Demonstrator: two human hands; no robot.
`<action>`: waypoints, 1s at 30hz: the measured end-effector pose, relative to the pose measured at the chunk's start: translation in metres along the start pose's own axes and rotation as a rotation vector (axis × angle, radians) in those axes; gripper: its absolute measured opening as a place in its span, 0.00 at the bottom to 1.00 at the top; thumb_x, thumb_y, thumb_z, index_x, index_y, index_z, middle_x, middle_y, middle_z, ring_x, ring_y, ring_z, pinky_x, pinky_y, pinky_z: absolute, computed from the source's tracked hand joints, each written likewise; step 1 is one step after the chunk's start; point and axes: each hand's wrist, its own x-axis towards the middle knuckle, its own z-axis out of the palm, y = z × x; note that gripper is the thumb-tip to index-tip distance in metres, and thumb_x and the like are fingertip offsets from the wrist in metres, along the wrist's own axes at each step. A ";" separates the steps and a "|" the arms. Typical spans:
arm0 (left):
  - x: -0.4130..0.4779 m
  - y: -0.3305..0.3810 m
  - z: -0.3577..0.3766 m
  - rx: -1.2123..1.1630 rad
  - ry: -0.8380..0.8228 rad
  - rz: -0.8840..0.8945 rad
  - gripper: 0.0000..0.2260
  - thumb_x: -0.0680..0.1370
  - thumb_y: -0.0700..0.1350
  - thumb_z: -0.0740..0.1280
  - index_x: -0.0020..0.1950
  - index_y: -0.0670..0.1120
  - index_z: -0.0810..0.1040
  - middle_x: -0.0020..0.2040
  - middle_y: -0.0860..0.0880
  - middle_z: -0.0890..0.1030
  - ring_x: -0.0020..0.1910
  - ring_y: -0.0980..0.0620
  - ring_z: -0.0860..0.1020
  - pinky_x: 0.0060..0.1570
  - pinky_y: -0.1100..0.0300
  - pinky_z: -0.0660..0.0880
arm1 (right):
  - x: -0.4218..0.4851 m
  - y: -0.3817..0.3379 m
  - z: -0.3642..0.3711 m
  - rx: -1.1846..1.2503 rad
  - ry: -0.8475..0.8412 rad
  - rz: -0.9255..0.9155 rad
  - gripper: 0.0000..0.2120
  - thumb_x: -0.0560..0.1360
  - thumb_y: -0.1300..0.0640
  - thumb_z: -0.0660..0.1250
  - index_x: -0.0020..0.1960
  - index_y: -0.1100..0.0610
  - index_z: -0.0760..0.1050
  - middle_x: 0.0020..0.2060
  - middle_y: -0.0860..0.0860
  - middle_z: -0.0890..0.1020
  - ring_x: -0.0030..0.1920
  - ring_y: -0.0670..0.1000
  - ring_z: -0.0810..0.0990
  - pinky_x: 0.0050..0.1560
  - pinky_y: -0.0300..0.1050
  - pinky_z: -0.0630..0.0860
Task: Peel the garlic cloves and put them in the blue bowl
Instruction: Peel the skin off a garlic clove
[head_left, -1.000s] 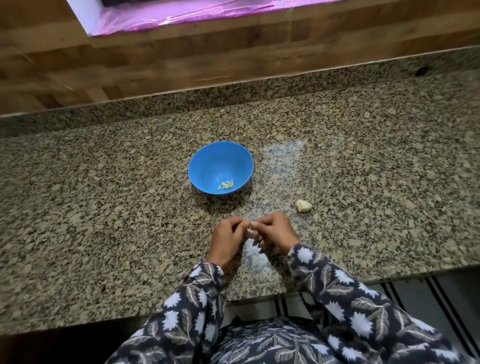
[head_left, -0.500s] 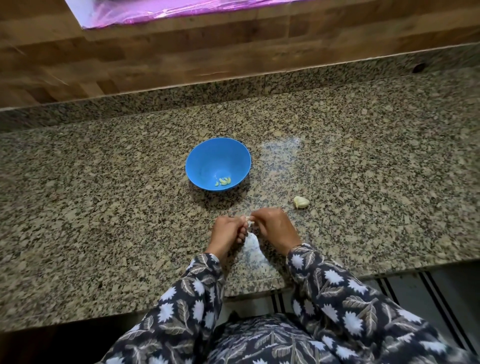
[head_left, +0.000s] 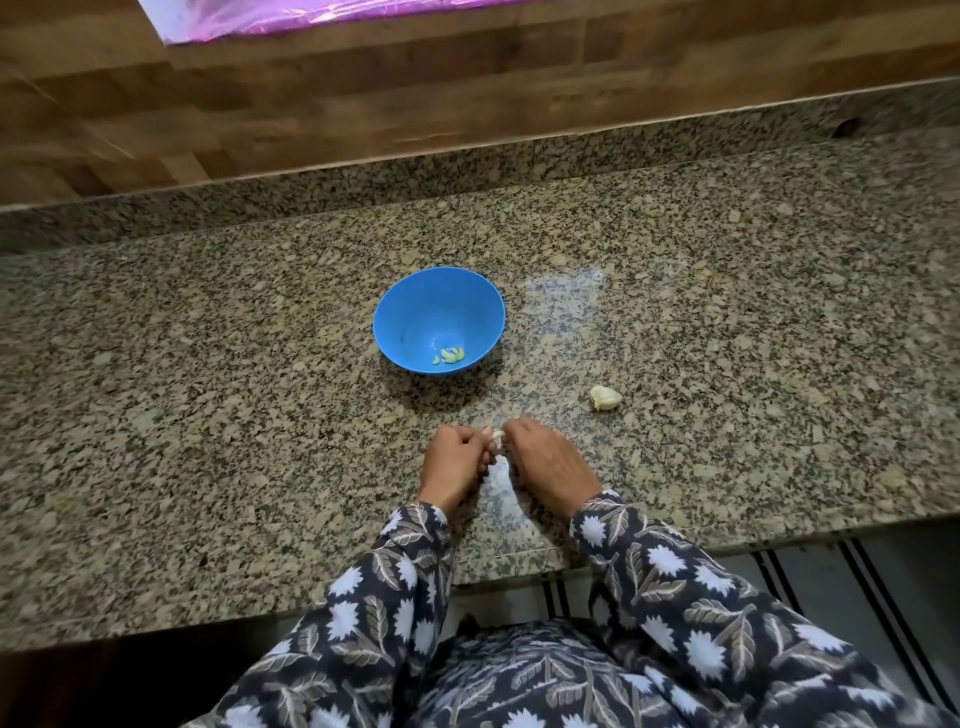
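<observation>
Head view: left hand (head_left: 456, 460) and right hand (head_left: 545, 462) pinch one clove (head_left: 497, 435); a slip could drop it onto the surface (head_left: 208, 374).

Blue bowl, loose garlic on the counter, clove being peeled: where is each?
blue bowl (head_left: 415, 306): head view, bare inner wall.
loose garlic (head_left: 605, 398): head view, its middle.
clove being peeled (head_left: 497, 434): head view, its visible white tip.
</observation>
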 end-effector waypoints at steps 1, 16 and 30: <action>0.000 0.000 -0.001 0.020 -0.008 0.012 0.16 0.79 0.46 0.63 0.31 0.46 0.76 0.25 0.54 0.74 0.23 0.59 0.70 0.27 0.68 0.67 | 0.000 0.000 0.000 -0.010 -0.007 0.001 0.09 0.82 0.60 0.48 0.53 0.57 0.67 0.45 0.52 0.69 0.40 0.48 0.67 0.46 0.41 0.72; -0.003 -0.001 -0.013 -0.205 -0.107 0.080 0.06 0.77 0.37 0.65 0.46 0.38 0.81 0.33 0.47 0.80 0.29 0.57 0.75 0.32 0.69 0.74 | 0.005 0.003 0.006 0.931 0.045 0.259 0.07 0.78 0.58 0.62 0.55 0.53 0.73 0.38 0.55 0.80 0.33 0.53 0.79 0.28 0.43 0.75; -0.006 -0.005 -0.015 -0.102 -0.037 0.101 0.04 0.74 0.39 0.70 0.40 0.41 0.82 0.33 0.47 0.81 0.28 0.58 0.76 0.30 0.68 0.74 | -0.001 0.013 0.001 0.629 0.237 0.409 0.08 0.74 0.58 0.68 0.52 0.55 0.81 0.44 0.51 0.83 0.42 0.45 0.79 0.47 0.38 0.76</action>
